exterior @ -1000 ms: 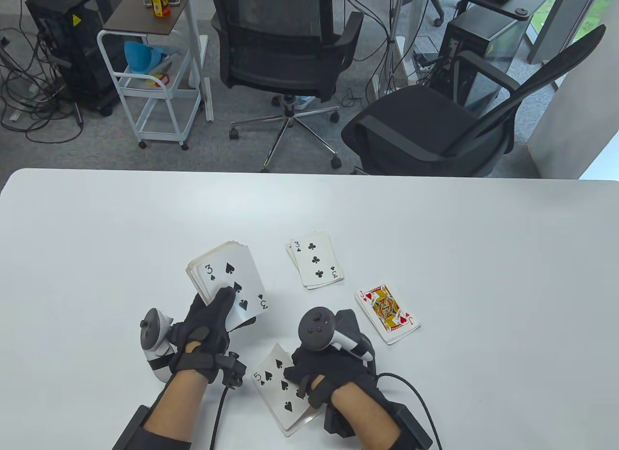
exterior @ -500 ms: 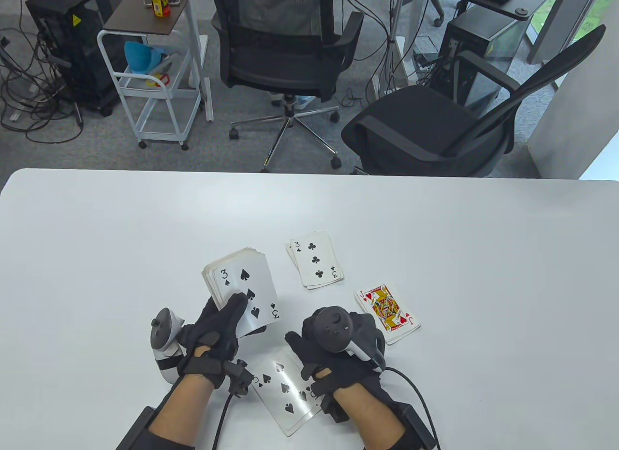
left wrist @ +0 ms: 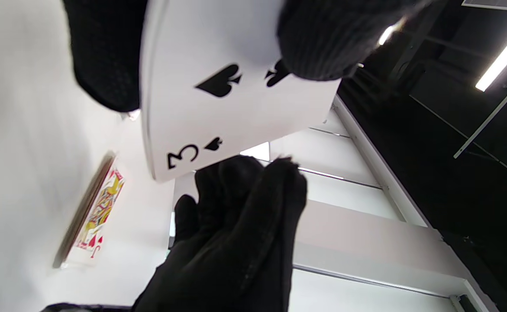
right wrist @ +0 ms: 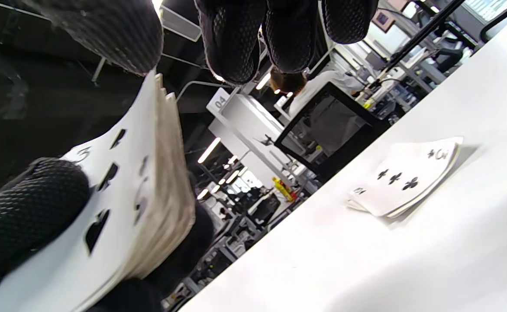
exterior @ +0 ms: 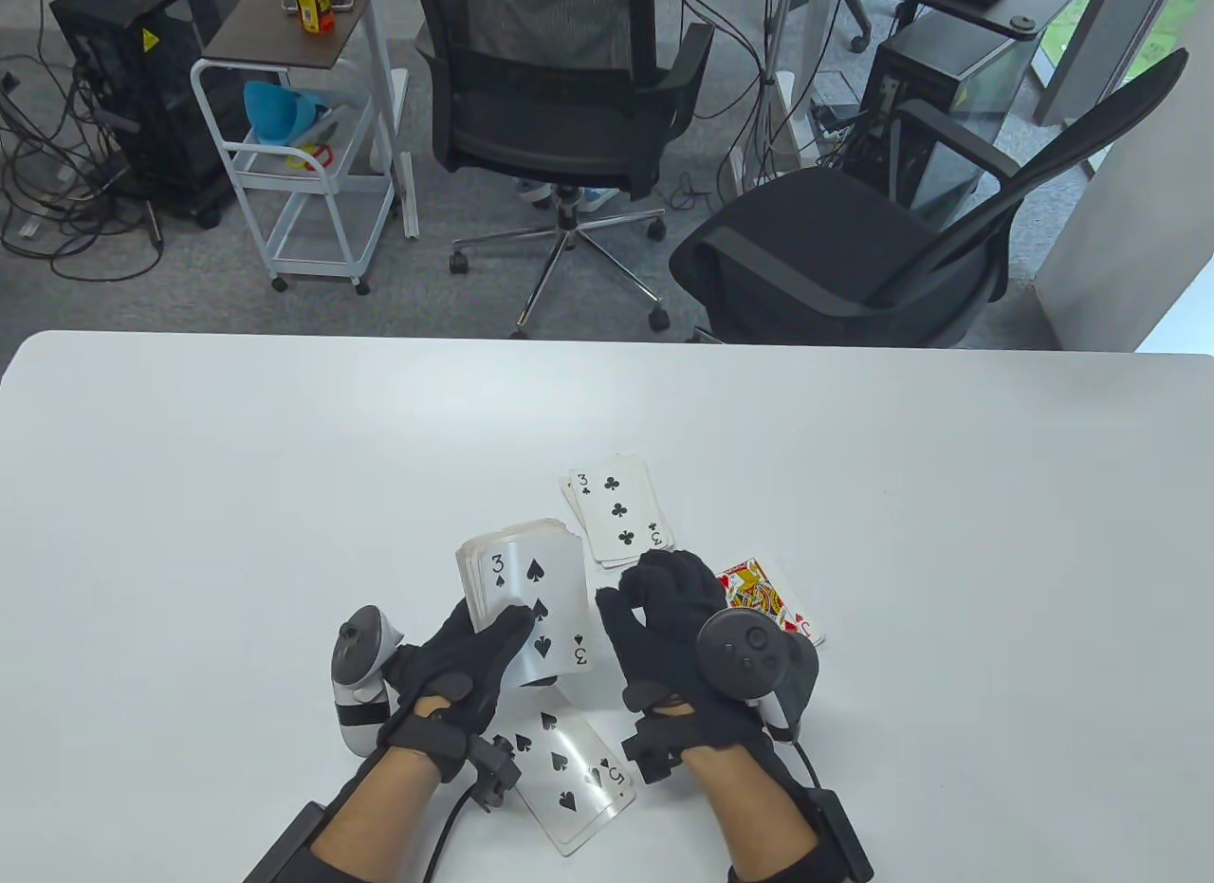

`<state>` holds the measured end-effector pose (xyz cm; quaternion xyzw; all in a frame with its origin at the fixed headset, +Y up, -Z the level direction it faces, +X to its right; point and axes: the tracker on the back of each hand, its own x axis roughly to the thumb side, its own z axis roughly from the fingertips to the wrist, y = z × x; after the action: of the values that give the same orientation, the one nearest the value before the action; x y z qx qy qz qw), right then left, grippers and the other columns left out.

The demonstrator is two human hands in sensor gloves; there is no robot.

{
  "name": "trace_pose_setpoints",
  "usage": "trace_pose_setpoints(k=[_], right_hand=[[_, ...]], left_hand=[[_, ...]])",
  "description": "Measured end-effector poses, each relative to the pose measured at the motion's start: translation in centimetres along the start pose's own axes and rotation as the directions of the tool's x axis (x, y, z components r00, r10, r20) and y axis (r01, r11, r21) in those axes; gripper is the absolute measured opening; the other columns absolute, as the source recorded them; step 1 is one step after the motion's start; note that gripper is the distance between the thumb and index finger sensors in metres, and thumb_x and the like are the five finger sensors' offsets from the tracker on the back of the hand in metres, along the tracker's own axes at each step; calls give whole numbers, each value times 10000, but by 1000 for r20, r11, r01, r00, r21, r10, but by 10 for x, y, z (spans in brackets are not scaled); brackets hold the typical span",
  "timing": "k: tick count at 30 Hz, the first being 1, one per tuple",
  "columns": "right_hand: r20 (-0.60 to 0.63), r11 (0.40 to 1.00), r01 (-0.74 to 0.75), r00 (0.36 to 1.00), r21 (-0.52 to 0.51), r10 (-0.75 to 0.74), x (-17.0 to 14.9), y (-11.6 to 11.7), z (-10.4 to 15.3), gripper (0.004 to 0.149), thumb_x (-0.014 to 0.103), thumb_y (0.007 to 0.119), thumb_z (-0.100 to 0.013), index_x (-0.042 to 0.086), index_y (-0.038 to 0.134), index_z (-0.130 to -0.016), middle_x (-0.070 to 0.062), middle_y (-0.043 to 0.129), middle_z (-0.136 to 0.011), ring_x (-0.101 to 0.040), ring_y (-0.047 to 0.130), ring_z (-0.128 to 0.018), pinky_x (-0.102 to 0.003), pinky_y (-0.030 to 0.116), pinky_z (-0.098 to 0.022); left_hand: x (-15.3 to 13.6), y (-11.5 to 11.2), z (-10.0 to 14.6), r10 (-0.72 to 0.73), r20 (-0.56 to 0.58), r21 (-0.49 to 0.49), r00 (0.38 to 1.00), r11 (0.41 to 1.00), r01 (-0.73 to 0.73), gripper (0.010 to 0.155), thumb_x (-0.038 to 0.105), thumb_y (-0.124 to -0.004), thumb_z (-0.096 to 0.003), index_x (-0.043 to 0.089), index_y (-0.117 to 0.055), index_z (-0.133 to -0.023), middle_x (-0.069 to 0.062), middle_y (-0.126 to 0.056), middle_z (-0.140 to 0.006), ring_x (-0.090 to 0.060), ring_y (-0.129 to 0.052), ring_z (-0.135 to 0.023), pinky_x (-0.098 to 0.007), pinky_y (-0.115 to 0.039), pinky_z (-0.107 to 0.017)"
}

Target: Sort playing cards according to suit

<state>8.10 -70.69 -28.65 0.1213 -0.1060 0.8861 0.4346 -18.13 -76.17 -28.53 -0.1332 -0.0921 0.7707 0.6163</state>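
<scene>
Two gloved hands at lower centre, one deck between them.
Left hand [exterior: 455,660] clamps the deck [exterior: 526,598], three of spades up; right hand [exterior: 664,617] beside it, fingers loosely curled, empty.

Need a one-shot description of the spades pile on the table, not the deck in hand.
On the white table, look at the near edge between the two wrists. The spades pile lies there face up, a five of spades on top. Unlike the clubs pile and hearts pile, it sits closest to the person.
</scene>
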Motion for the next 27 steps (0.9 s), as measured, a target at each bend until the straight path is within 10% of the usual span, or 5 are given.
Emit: trace_pose_setpoints(k=[27], right_hand=[[73,1000,-2,997,-28,4,9,12,3,377,360,795,-560,39,841,-752,-179,745,-982,-500,600,-975,-728,427,-672]], left_hand=[[-8,-3,-2,29,-65,-65,998,997,-33,640,486,-873,-559,238,-574,-1068,-16,-779,-1027,-301,-932,-864,-408,-948,-499]])
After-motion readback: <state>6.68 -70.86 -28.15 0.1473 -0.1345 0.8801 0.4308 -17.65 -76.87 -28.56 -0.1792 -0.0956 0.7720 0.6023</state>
